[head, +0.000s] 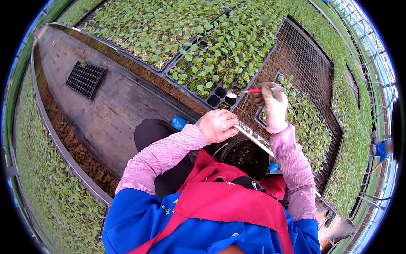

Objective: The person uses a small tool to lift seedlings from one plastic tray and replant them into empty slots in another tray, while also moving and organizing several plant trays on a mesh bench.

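Note:
My right hand (272, 98), in a soiled glove, is closed on a red-handled tool (254, 91) like a small spoon or spatula. Its pale tip is over the near corner cells of a black seedling tray (233, 68) full of leafy seedlings; a few cells at that corner hold no plant. My left hand (219, 125), in a thin clear glove, is nearer to me, its fingers bent at the end of a white-edged strip (253, 138). Whether they grip the strip is hard to tell. Below the strip stands a dark round bucket (245, 157). Another seedling tray (304, 123) lies right of my right hand.
An unplanted black cell tray (85, 79) lies on the dark ground sheet (127, 111) at the left. Wire mesh (304, 54) covers soil at the right. More seedling beds (47, 171) surround me. A person in blue (383, 150) is far off at the right edge.

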Available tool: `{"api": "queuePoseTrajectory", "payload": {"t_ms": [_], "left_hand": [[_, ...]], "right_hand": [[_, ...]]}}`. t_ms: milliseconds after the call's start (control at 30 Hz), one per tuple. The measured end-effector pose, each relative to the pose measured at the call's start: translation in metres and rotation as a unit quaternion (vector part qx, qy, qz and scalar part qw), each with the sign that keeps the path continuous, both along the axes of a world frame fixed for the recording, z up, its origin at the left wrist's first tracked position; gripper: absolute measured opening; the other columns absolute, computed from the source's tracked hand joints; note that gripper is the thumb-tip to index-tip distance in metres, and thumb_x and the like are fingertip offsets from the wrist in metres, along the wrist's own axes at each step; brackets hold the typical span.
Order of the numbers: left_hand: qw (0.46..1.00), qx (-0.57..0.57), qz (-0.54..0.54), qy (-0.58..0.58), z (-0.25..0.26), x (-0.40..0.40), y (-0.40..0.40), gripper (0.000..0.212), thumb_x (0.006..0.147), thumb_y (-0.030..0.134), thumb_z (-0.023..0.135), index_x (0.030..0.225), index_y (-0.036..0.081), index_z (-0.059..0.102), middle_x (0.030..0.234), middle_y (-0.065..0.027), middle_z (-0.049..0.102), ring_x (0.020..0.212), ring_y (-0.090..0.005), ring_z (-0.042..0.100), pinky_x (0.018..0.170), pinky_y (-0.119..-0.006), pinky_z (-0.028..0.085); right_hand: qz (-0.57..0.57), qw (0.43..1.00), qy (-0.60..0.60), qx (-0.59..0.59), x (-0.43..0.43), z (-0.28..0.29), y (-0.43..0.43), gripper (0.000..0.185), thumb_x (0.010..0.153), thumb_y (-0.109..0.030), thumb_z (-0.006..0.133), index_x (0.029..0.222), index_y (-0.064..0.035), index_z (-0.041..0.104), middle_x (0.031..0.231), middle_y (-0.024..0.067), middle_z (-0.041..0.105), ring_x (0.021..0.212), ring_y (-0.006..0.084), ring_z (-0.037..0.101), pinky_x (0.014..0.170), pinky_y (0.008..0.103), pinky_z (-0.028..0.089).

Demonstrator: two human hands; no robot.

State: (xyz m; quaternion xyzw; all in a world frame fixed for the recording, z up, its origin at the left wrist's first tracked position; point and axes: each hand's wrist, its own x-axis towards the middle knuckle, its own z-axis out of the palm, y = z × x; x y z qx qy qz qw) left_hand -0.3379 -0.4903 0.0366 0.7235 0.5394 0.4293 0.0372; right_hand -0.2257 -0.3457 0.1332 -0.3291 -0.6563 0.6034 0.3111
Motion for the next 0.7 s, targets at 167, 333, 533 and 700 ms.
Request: {"api": "queuePoseTrajectory", "payload": {"t_ms": [167,333,533,700], "left_hand": [[1.0,0.015,0.002,-0.02,-0.005,-0.006,0.006,0.033,0.066,0.017,0.066,0.093,-0.001,0.059,0.09,-0.014,0.06,0.087,-0.0303,0.058,0.08,-0.037,0.048],[0.999,-0.009,-0.012,-0.034,-0.015,-0.012,0.005,0.033,0.066,0.016,0.066,0.092,-0.002,0.058,0.096,-0.0148,0.058,0.095,-0.0316,0.055,0.083,-0.038,0.046],[0.998,-0.045,-0.023,-0.029,-0.014,-0.019,0.002,0.034,0.069,0.018,0.063,0.097,0.0,0.058,0.101,-0.0137,0.057,0.099,-0.0281,0.053,0.089,-0.037,0.043],[0.998,-0.043,-0.027,-0.024,-0.013,-0.019,0.002,0.032,0.068,0.017,0.063,0.095,0.001,0.057,0.1,-0.0122,0.057,0.099,-0.0288,0.053,0.089,-0.037,0.043]], "right_hand": [[0.026,0.989,-0.039,0.137,-0.032,-0.019,-0.008,0.012,0.083,-0.009,0.058,0.09,-0.0003,0.061,0.071,0.0026,0.061,0.061,0.0067,0.051,0.058,0.0202,0.043],[0.05,0.978,-0.039,0.201,-0.048,-0.034,-0.014,0.009,0.08,-0.004,0.058,0.089,-0.0012,0.061,0.066,0.0057,0.058,0.059,0.0081,0.051,0.056,0.0214,0.043],[0.044,0.986,-0.004,0.159,-0.05,-0.025,-0.019,0.01,0.083,0.0,0.054,0.092,0.002,0.059,0.073,0.0004,0.056,0.064,0.005,0.046,0.059,0.0187,0.04],[0.037,0.997,0.012,0.063,-0.054,-0.024,-0.022,0.013,0.085,0.0,0.052,0.097,0.0031,0.057,0.08,0.0027,0.057,0.071,0.0066,0.049,0.066,0.0189,0.041]]}}
